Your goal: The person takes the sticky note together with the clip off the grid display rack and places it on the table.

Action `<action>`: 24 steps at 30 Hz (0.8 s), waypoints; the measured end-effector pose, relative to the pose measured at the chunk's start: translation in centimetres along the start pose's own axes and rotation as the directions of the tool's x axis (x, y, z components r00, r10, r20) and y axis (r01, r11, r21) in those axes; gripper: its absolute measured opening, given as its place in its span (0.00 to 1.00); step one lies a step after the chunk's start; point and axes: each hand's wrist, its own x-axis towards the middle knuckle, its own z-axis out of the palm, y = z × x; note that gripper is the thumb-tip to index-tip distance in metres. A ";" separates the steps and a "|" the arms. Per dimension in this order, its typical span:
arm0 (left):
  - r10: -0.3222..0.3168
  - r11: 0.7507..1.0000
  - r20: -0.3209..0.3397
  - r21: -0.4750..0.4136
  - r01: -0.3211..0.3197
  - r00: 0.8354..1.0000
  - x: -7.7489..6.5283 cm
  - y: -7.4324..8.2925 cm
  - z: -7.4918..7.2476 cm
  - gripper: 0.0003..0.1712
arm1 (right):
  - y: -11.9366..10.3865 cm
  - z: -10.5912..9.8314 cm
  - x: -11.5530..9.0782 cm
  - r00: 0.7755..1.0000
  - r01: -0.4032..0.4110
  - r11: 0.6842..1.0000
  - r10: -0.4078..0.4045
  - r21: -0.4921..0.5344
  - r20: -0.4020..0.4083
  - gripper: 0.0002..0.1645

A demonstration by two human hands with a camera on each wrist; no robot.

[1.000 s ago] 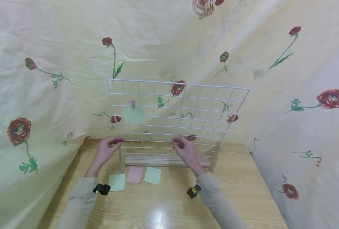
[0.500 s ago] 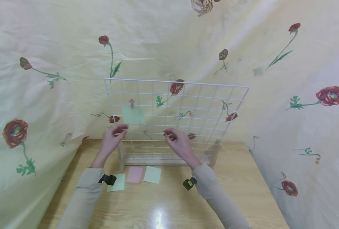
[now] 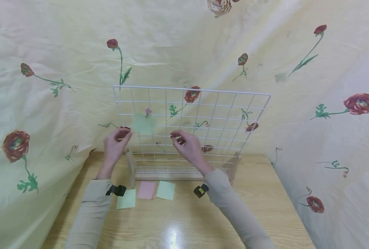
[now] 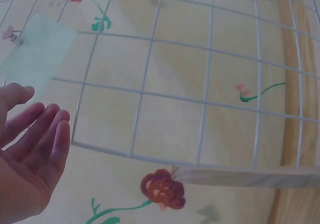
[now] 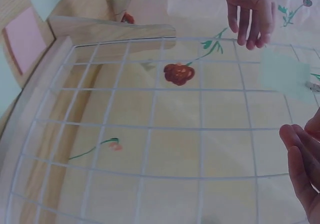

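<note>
A mint-green sticky note (image 3: 144, 125) hangs near the upper left of a white wire grid (image 3: 212, 130), under a small pink clip (image 3: 148, 112) at its top edge. My left hand (image 3: 115, 143) is raised just below and left of the note, its fingers loosely bent with nothing between them. In the left wrist view, the thumb overlaps the lower end of the note. To the note's lower right is my right hand (image 3: 187, 145), in front of the grid, fingers softly bent and holding nothing visible. The right wrist view has the note (image 5: 286, 74) between both hands.
On the wooden table (image 3: 184, 221), in front of the grid's wooden base (image 3: 169, 176), lie a mint note (image 3: 126, 199), a pink note (image 3: 146, 190) and another mint note (image 3: 165, 190). Flower-printed cloth (image 3: 184, 41) surrounds the table behind and at both sides.
Both hands have risen in front of the grid; the right has also moved left. The pink clip has shifted slightly right and turned, and the hanging note is tilted a little.
</note>
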 end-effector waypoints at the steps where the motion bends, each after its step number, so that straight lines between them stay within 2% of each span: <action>1: 0.005 1.000 -0.016 -0.006 -0.005 1.000 0.0 0.5 -0.1 0.11 | -0.2 -0.1 0.3 1.000 0.008 1.000 -0.008 -0.005 -0.002 0.11; 4: 0.035 0.998 -0.055 -0.048 -0.038 0.998 -0.2 2.2 -0.3 0.10 | -0.7 -0.2 1.3 0.999 0.040 0.999 -0.040 -0.020 -0.005 0.11; 7: 0.072 0.993 -0.067 -0.083 -0.078 0.995 -0.3 3.9 -0.4 0.10 | -1.3 -0.1 2.2 0.997 0.073 0.997 -0.073 -0.035 -0.004 0.11; 16: 0.088 0.988 -0.043 -0.124 -0.093 0.995 0.4 5.3 0.2 0.12 | -2.8 0.3 3.8 0.993 0.118 0.992 -0.117 -0.042 0.015 0.12; 24: 0.155 0.982 -0.040 -0.106 -0.158 0.987 1.0 5.7 0.9 0.10 | -3.4 0.9 4.7 0.992 0.125 0.992 -0.125 -0.033 0.005 0.12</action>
